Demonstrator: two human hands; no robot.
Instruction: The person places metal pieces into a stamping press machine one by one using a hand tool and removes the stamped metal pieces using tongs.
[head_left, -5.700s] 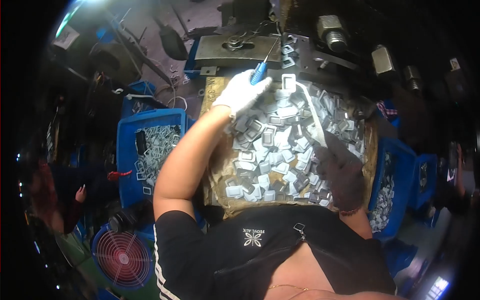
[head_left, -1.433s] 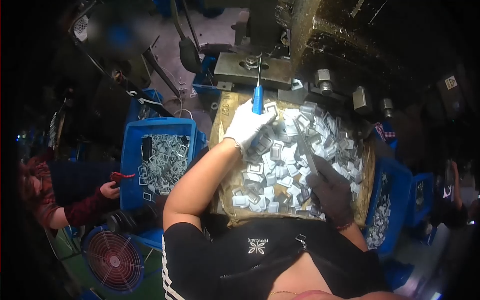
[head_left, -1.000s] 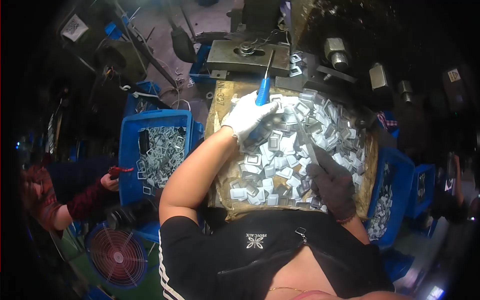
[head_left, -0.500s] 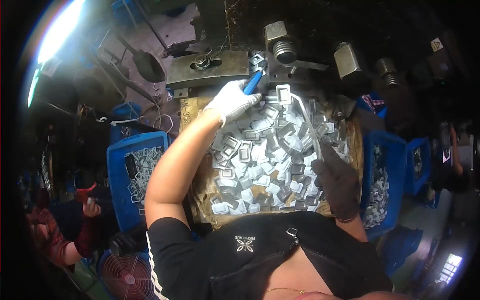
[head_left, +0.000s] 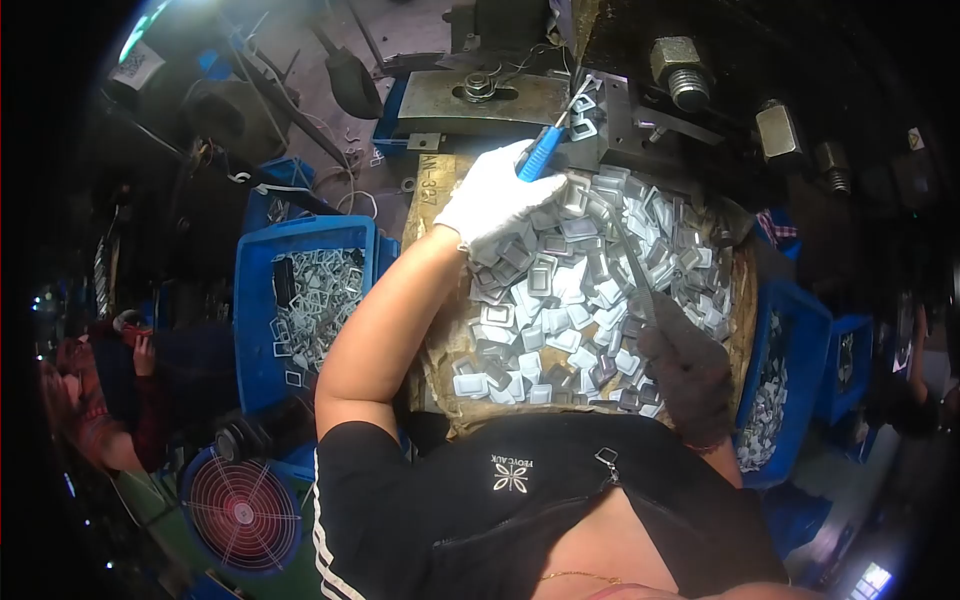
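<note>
Lettering beginning “AN-3” marks the work surface beneath both hands.

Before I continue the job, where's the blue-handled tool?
Head view, upper middle: the blue-handled tool is in the white-gloved left hand, its tip near small frames right of the slotted metal block.

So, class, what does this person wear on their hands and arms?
The left hand wears a white glove; the right hand a dark grey glove with a reddish cuff edge. The left sleeve is short and black, with white stripes along its outer side.
</note>
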